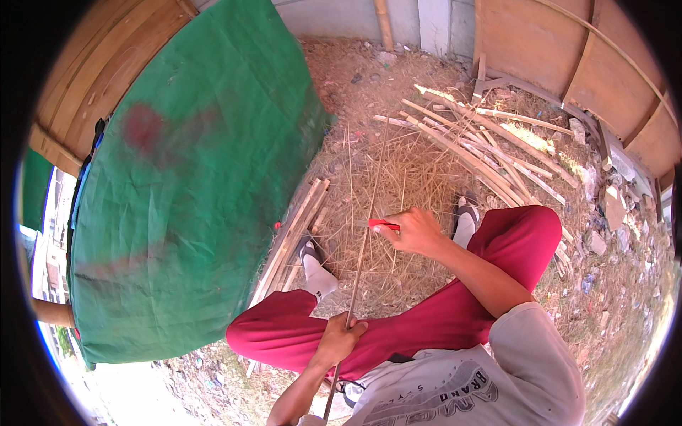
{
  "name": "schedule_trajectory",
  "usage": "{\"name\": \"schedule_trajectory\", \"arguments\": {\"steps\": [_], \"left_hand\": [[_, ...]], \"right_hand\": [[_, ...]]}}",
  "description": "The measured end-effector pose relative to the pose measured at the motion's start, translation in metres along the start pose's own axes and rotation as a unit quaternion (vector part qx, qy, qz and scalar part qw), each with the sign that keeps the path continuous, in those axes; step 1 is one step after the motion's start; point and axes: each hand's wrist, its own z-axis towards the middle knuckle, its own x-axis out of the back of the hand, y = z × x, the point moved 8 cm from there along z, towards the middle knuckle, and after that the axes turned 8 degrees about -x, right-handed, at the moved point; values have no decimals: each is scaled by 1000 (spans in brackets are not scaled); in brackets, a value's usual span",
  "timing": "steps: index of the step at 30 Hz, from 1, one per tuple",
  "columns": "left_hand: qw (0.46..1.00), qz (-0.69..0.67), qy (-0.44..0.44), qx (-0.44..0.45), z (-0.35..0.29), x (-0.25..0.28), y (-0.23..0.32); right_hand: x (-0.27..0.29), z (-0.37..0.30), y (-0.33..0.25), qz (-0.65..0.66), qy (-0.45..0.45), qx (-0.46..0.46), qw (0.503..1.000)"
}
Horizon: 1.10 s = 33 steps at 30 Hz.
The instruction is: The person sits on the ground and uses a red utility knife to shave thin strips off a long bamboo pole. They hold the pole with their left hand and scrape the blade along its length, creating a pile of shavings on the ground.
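- The left hand [339, 341] is closed around a long, thin strip [359, 271] on the near side, the fingers curled over it by the left thigh.
- The right hand [412, 231] is farther out and to the right, its fingers wrapped tightly around the handle of a red-handled tool [384, 224].
- The tool's narrow end points left and meets or crosses the strip; whether it cuts into it I cannot tell.
- The strip slants from the near edge, past the left hand and the tool, to the far ground, leaning slightly right.
- Dark red trousers [284, 335] cover the seated person's spread, bent legs; the feet, in pale socks and dark footwear, rest left and right of the strip.
- Loose straw-like shavings [419, 192] litter the ground between and beyond the feet.
- Far right, long pale poles [490, 145] lie crossed in a loose pile, with scattered rubble [597, 243] to their right.
- On the left, just beside the left foot, lie several wooden lengths [288, 238].
- Farther left spreads a large green sheet [206, 199] with dark reddish stains.
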Motion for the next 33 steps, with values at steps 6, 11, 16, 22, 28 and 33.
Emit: {"name": "schedule_trajectory", "arguments": {"steps": [6, 11, 16, 22, 28, 33], "left_hand": [[997, 64, -33, 23, -55, 7, -13], [993, 83, -51, 63, -110, 20, -30], [988, 78, -41, 128, -164, 33, -53], [990, 39, 111, 77, -152, 42, -63], [990, -55, 126, 21, -91, 28, -46], [991, -77, 113, 8, -64, 22, -17]], "right_hand": [[26, 38, 57, -29, 35, -137, 989], [32, 54, 95, -38, 11, -210, 977], [44, 54, 148, -49, 115, -338, 933], [29, 49, 64, 220, 34, -199, 954], [-39, 1, 27, 537, -277, -258, 754], [-35, -11, 9, 513, -324, -196, 771]]}}
